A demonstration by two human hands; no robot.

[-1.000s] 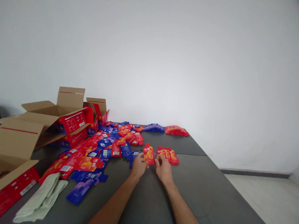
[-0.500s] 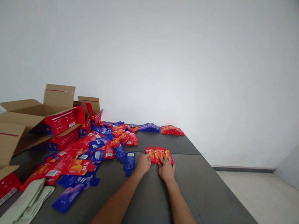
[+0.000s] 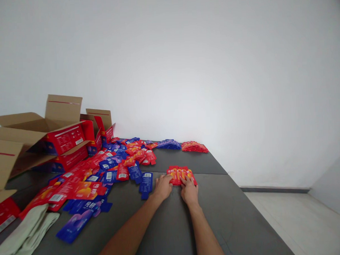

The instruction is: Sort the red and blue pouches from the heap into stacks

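Observation:
A short row of overlapping red pouches [image 3: 177, 173] with orange fruit prints lies flat on the dark table. My left hand [image 3: 163, 187] is at the row's left end, its fingers somewhat apart and the fingertips against the edge of the leftmost pouch. On the right part of the row rests my right hand [image 3: 189, 191], fingers spread over the lower portion of the pouches. A single blue pouch [image 3: 146, 183] lies face down just left of my left hand, not touched by it.
A loose heap of red and blue pouches [image 3: 85, 190] covers the table's left side. Open cardboard boxes [image 3: 66, 139] stand behind it, with a folded pale cloth [image 3: 28, 235] in front. Farther back lie a blue fanned stack [image 3: 169, 144] and a red fanned stack [image 3: 194, 146].
My left hand's fingers have loosened and spread a little at the row's left end. My right hand stays on the pouches. The view has shifted slightly.

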